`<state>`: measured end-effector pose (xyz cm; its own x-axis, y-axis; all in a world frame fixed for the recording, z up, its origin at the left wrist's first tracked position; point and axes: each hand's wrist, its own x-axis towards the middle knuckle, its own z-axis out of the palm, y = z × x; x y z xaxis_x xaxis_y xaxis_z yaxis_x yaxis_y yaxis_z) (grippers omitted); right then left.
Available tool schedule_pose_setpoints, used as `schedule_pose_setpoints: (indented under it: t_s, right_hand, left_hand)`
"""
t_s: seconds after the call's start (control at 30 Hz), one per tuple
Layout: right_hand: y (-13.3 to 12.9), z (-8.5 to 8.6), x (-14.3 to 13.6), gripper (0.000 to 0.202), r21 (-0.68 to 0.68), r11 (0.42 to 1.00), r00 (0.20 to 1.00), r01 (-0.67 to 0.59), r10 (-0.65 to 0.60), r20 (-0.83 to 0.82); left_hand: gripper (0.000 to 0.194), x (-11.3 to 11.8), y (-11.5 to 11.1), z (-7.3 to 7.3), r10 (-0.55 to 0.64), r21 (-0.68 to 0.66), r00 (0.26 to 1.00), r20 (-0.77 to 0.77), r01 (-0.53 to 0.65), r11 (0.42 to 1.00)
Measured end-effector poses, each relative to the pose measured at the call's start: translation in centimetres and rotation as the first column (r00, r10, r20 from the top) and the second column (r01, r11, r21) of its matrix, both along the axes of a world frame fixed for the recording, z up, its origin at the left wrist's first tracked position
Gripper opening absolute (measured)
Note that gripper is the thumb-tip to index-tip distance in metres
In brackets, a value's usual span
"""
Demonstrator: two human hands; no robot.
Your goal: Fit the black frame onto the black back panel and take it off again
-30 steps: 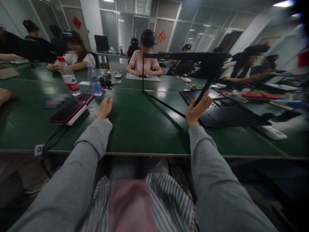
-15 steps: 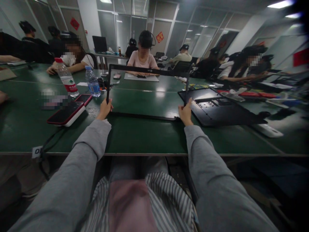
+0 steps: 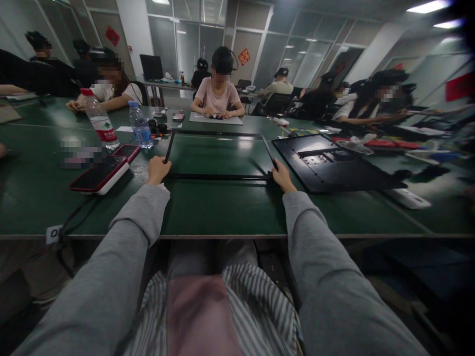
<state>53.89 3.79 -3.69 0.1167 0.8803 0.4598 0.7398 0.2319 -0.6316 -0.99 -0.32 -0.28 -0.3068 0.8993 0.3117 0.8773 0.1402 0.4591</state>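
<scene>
A thin black rectangular bezel frame (image 3: 218, 177), like the surround of a monitor screen, is held between my two hands. My left hand (image 3: 159, 169) grips its left side, and my right hand (image 3: 282, 176) grips its right side near the lower corner. The frame lies nearly flat just over the green table, whose surface shows through the opening; whether its far edge touches the table I cannot tell. Right of my right hand rests a large black panel (image 3: 322, 170) with a recessed middle, perhaps a monitor's back cover.
Left on the green table (image 3: 222, 210) are a red-edged phone on a white block (image 3: 99, 175), a red-capped bottle (image 3: 101, 121) and a blue-capped bottle (image 3: 141, 127). A white strip-shaped object (image 3: 411, 199) lies beyond the panel. Across the table sits a person in pink (image 3: 218, 96).
The frame's top edge has tipped down and away from me, from nearly upright to nearly flat. Both hands still hold its sides and have turned with it.
</scene>
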Motion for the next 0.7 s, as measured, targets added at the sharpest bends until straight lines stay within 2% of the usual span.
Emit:
schedule_pose_setpoints:
  t_s: [0.1,0.3,0.5,0.7]
  right_hand:
    - [-0.2,0.1,-0.4,0.067,-0.085,0.991,0.991,0.099,-0.106,-0.086]
    - [-0.8,0.1,-0.8,0.060,-0.120,0.985,0.991,0.127,-0.131,-0.032]
    - [-0.9,0.0,-0.9,0.061,-0.168,0.977,0.991,0.132,-0.128,0.034]
    - [-0.7,0.2,-1.3,0.071,-0.114,0.971,0.978,0.209,-0.205,0.047]
  left_hand:
    - [0.036,-0.2,0.4,-0.5,-0.011,-0.041,0.999,-0.031,0.010,0.999]
    - [0.040,-0.5,0.8,-1.1,-0.023,-0.054,0.999,-0.032,0.021,0.998]
    - [0.038,-0.4,0.6,-0.7,-0.030,-0.080,0.999,-0.027,0.028,0.996]
    - [0.036,-0.2,0.3,-0.4,-0.039,-0.070,0.998,0.042,0.042,0.997]
